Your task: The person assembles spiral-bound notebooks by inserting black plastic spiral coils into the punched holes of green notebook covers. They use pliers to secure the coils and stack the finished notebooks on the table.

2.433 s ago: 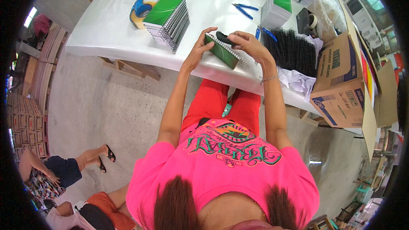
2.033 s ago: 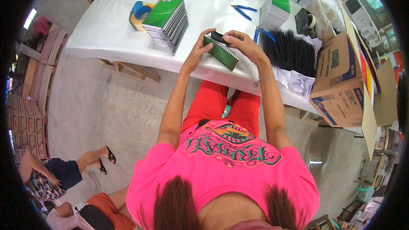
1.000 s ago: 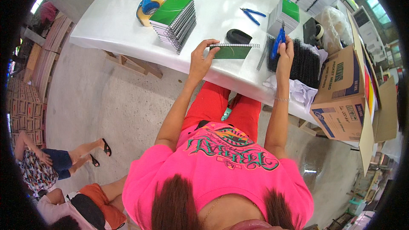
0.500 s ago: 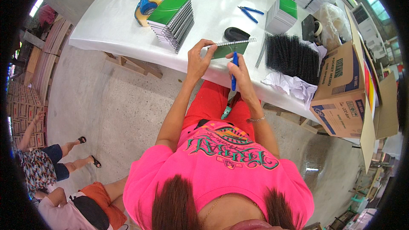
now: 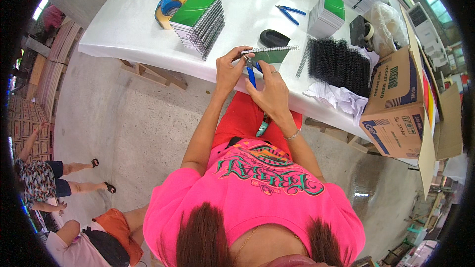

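Note:
My left hand point(image 5: 229, 71) grips the left end of a small green spiral notebook point(image 5: 274, 56), held up over the near table edge with its coil along the top. Blue-handled cutting pliers point(image 5: 251, 75) are in my right hand point(image 5: 272, 94), the handles spread. Their jaws are at the coil's left end, beside my left fingertips; whether they touch the wire is too small to tell. Behind the notebook lies a black rounded object point(image 5: 274, 38). To the right are a loose coil point(image 5: 303, 58) and a pile of black spiral coils point(image 5: 339, 66).
A stack of coil-bound green notebooks point(image 5: 198, 15) stands left, beside a tape dispenser point(image 5: 163, 12). Farther back are other blue-handled pliers point(image 5: 288, 14) and a green-topped stack point(image 5: 327, 15). Crumpled paper point(image 5: 337, 96) and a cardboard box point(image 5: 396, 104) are at right. People are at lower left.
The pliers in my right hand have swung from pointing up at the notebook's middle to its left end, and their handles have spread apart. My left hand keeps its hold on the notebook.

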A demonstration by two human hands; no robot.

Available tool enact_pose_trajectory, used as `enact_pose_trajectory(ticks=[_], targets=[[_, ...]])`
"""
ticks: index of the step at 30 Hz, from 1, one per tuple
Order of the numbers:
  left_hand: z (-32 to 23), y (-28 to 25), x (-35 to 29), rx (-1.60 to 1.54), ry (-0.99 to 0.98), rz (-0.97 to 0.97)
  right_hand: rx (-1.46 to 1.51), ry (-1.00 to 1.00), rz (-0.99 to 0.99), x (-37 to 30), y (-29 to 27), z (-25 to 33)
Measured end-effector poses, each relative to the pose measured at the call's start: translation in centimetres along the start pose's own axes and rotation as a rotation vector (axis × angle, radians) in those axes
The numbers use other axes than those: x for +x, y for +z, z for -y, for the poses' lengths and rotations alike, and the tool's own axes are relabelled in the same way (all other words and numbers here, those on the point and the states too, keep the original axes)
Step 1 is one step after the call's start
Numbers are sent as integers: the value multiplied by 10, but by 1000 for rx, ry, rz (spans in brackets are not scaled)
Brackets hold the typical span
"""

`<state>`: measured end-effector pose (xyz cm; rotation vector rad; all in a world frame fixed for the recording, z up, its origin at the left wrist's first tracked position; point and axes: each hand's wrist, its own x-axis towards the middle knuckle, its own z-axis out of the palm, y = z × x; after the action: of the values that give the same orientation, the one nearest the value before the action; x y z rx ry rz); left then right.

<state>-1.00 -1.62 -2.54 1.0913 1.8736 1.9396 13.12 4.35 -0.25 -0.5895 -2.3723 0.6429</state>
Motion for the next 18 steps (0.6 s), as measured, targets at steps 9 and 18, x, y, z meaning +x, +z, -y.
enact_pose_trajectory(ticks=[9, 18], targets=[[0, 1, -5, 39, 43, -48, 13, 77, 27, 0, 5, 5], [-3, 0, -5, 46, 8, -48, 10, 78, 15, -1, 7, 6]])
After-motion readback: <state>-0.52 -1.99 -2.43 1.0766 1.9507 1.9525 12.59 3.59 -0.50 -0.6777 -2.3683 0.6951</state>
